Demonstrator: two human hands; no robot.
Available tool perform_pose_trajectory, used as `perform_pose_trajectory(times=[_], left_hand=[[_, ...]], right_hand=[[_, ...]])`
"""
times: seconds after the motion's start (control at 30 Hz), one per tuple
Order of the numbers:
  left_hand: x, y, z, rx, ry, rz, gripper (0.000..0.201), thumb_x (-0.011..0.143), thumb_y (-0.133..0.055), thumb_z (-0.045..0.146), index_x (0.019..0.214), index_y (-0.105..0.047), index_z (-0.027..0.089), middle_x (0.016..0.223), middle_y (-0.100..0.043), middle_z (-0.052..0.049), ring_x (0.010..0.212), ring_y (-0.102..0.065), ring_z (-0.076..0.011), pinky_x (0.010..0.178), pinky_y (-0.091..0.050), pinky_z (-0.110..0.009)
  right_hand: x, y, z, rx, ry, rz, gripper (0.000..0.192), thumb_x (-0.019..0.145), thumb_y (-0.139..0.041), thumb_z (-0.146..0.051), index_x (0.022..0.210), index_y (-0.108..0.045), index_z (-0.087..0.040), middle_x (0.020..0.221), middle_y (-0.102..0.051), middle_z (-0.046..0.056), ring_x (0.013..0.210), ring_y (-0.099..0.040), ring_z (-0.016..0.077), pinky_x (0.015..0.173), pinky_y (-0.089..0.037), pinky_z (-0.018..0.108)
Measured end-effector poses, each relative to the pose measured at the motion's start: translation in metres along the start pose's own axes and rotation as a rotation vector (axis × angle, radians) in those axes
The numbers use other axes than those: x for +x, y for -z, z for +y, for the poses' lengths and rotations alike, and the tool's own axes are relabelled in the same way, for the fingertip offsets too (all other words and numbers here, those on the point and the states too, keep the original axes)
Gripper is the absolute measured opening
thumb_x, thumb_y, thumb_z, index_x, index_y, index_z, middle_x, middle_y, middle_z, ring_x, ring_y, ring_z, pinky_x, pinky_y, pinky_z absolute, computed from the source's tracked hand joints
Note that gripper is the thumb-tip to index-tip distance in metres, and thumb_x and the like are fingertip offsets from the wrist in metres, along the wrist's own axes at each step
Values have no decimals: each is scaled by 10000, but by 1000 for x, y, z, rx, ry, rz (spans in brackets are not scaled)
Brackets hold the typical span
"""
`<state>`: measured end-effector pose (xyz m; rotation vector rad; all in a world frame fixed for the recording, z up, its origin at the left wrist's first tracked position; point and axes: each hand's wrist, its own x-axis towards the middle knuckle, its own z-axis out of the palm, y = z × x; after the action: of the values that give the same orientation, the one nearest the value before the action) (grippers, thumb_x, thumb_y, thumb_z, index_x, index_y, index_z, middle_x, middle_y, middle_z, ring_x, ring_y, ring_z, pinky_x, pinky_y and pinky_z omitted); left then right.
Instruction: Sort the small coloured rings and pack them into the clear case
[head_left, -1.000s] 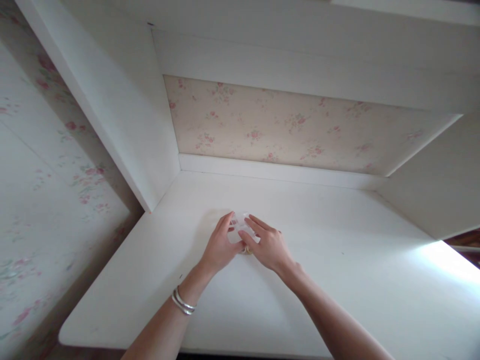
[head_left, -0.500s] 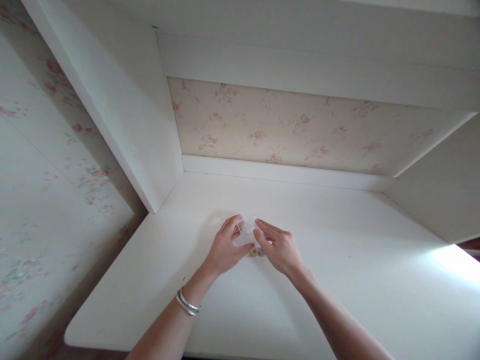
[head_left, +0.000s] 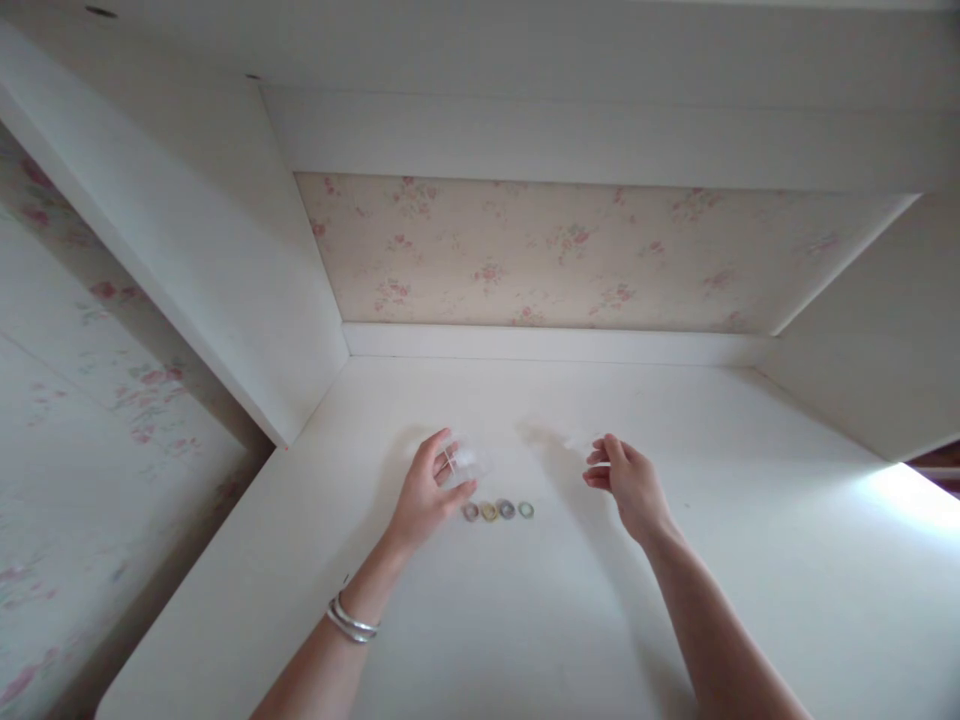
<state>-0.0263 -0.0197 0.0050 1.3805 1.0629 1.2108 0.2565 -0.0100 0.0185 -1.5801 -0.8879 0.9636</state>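
Observation:
My left hand (head_left: 429,492) curls around a small clear plastic container (head_left: 466,460), with the fingers behind it and the thumb at its near side. Off to the right, my right hand (head_left: 626,482) pinches a thin transparent piece (head_left: 579,441), perhaps a lid; its outline is faint against the white surface. Several small rings lie in a row just in front of the container: a greyish one (head_left: 470,512), a yellow one (head_left: 490,511), a dark grey one (head_left: 507,510) and a pale greenish one (head_left: 526,510).
Both hands are over a white desktop (head_left: 525,620). A white side panel (head_left: 247,250) rises at the left and a low ledge (head_left: 555,344) runs along the back. Overhead is a white shelf (head_left: 562,130), and bright light (head_left: 911,510) falls on the right edge.
My right hand has moved away from the container to the right, taking the transparent piece with it. The row of rings is now uncovered. The head view has shifted slightly.

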Motion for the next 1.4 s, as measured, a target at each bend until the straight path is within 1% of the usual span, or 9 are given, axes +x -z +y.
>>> perform_pose_trajectory(times=[0.1,0.23,0.5,0.7,1.03,1.13,1.23,1.3,1.4], left_hand=[[8,-1,-4,104,-12,19,704,700,-708,261,1295,-334,212,1347,-396,-128,1213,-448,-220,992,-414,-381],[18,-3,-10,360,-54,10,712,698,-712,339,1307,-369,204,1325,-414,-121,1190,-442,-230,1033,-335,-413],[36,-7,-16,774,-116,-134,736,702,-650,530,1311,-426,182,1308,-455,-120,1234,-367,-280,1048,-259,-426],[40,-2,-20,930,-99,-245,718,690,-637,547,1304,-458,220,1330,-452,-92,1226,-359,-290,1033,-241,-445],[35,9,-18,859,-95,-312,765,693,-650,496,1351,-422,180,1369,-403,-124,1265,-319,-307,1066,-229,-450],[24,16,-9,768,-132,-241,665,736,-632,430,1320,-449,171,1345,-420,-122,1255,-344,-274,1071,-262,-417],[6,22,3,699,-174,-170,308,831,-538,362,1085,-611,203,1129,-553,-88,1094,-483,-221,990,-366,-369],[-7,22,9,682,-182,-181,217,855,-513,344,947,-651,204,1001,-580,-75,984,-526,-197,912,-417,-333],[-22,18,14,690,-189,-255,195,865,-512,327,891,-667,212,928,-577,-63,908,-533,-172,844,-438,-295]], right_hand=[[14,26,19,-267,57,114,476,831,-381,-554,953,-585,-141,780,-645,71,494,-557,138,471,-443,255],[22,50,32,-667,96,173,486,847,-318,-520,789,-662,-182,822,-681,72,661,-601,184,592,-423,278],[10,53,23,-1094,122,150,494,885,-256,-478,872,-675,-217,935,-672,105,800,-619,244,600,-376,300],[8,52,25,-1120,139,182,467,892,-261,-454,877,-661,-213,979,-649,91,828,-611,241,621,-390,305],[10,52,30,-1068,124,223,396,881,-300,-449,934,-631,-238,1027,-630,65,837,-581,233,652,-382,316],[10,51,30,-1009,233,288,358,874,-335,-434,896,-628,-230,979,-636,62,850,-561,228,683,-385,316],[7,43,29,-931,435,335,317,870,-380,-418,829,-619,-215,854,-636,54,818,-542,207,729,-383,308],[1,32,28,-865,536,292,324,875,-400,-432,803,-619,-205,772,-619,46,758,-536,187,725,-384,294],[-13,10,28,-742,581,114,343,892,-405,-446,814,-631,-200,734,-600,35,701,-536,157,681,-391,262]])
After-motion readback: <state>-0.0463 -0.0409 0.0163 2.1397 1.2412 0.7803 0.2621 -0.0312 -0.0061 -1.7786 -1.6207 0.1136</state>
